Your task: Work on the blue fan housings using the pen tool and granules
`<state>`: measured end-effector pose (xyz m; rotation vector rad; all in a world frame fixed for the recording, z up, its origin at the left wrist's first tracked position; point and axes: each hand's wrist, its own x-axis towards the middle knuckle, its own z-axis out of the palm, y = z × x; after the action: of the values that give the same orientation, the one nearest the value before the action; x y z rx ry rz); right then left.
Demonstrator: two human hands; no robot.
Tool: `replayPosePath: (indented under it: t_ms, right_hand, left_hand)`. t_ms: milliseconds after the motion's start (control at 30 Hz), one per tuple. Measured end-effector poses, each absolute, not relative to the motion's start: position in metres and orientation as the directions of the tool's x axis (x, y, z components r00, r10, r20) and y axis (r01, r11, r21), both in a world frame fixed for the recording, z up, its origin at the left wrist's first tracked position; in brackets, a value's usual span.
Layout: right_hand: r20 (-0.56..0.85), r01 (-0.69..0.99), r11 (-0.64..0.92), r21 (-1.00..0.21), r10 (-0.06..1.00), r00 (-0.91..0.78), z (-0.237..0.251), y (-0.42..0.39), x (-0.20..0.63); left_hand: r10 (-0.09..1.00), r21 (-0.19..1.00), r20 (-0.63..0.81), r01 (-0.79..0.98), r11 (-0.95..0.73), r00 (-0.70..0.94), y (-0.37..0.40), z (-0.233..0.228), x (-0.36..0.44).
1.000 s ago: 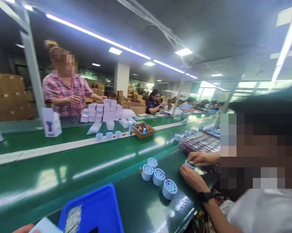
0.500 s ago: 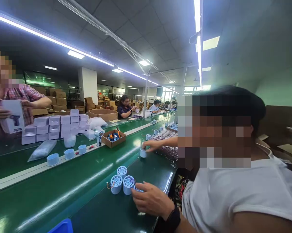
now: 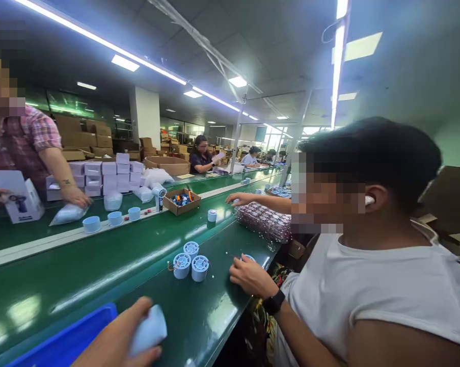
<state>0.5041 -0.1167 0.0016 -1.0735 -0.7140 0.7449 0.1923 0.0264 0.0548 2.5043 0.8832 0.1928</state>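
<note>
The left hand (image 3: 117, 334) has its fingers and thumb clamped round a blurred pale blue piece (image 3: 152, 331), near the blue tray (image 3: 61, 339); beyond it, three round housings (image 3: 181, 268) stand clustered on the dark green worktop (image 3: 193, 312); near them, a co-worker's hand (image 3: 252, 277) is at another.

Nothing is legible; print (image 3: 25, 218) on the white box (image 3: 34, 202) is too small.

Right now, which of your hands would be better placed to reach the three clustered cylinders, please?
Probably the left hand: it shows near the cylinders, though holding a light-blue part; the right hand isn't visible.
</note>
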Motion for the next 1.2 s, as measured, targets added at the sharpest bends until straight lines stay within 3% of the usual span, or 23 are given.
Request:
replayPosePath:
  t_ms: [67, 167, 300, 400, 467, 567, 667, 767, 967, 1100, 1200]
  right_hand:
    - [0.165, -0.155, 0.303, -0.940, 0.805, 0.569, 0.004, -0.112, 0.506]
    - [0.199, -0.096, 0.311, -0.946, 0.787, 0.583, 0.011, -0.105, 0.515]
    - [0.220, -0.020, 0.292, -0.956, 0.760, 0.612, 0.019, -0.097, 0.530]
    - [0.238, 0.043, 0.271, -0.962, 0.746, 0.623, 0.018, -0.090, 0.542]
    - [0.260, 0.093, 0.259, -0.961, 0.743, 0.616, 0.015, -0.086, 0.549]
    - [0.304, 0.174, 0.249, -0.953, 0.754, 0.583, 0.010, -0.083, 0.558]
    - [0.349, 0.245, 0.254, -0.936, 0.775, 0.526, 0.006, -0.086, 0.562]
    - [0.374, 0.293, 0.259, -0.920, 0.804, 0.463, 0.001, -0.090, 0.565]
    - [0.401, 0.379, 0.245, -0.892, 0.817, 0.414, -0.006, -0.084, 0.575]
    - [0.416, 0.430, 0.222, -0.875, 0.799, 0.434, -0.006, -0.074, 0.582]
    - [0.395, 0.414, 0.197, -0.889, 0.787, 0.474, -0.008, -0.071, 0.582]
  left_hand:
    - [0.505, 0.452, -0.094, 0.489, -0.746, 0.858, 0.017, 0.052, 0.221]
    - [0.538, 0.275, -0.101, 0.543, -0.793, 0.837, 0.005, 0.046, 0.266]
    - [0.610, 0.189, 0.243, 0.580, -0.792, 0.754, 0.001, 0.048, 0.291]
    - [0.534, 0.078, 0.514, 0.583, -0.809, 0.672, 0.019, 0.062, 0.267]
    - [0.511, 0.043, 0.595, 0.611, -0.790, 0.620, 0.042, 0.072, 0.232]
    - [0.626, 0.110, 0.546, 0.693, -0.712, 0.557, 0.081, 0.079, 0.160]
    - [0.837, 0.284, 0.293, 0.794, -0.538, 0.462, 0.106, 0.079, 0.088]
    - [0.950, 0.363, 0.073, 0.879, -0.308, 0.303, 0.113, 0.074, 0.037]
    - [0.987, 0.413, 0.004, 0.899, -0.148, 0.161, 0.124, 0.042, -0.001]
    - [0.967, 0.468, 0.054, 0.849, -0.245, 0.249, 0.134, 0.025, 0.015]
    - [0.917, 0.574, 0.070, 0.736, -0.359, 0.393, 0.126, 0.037, 0.062]
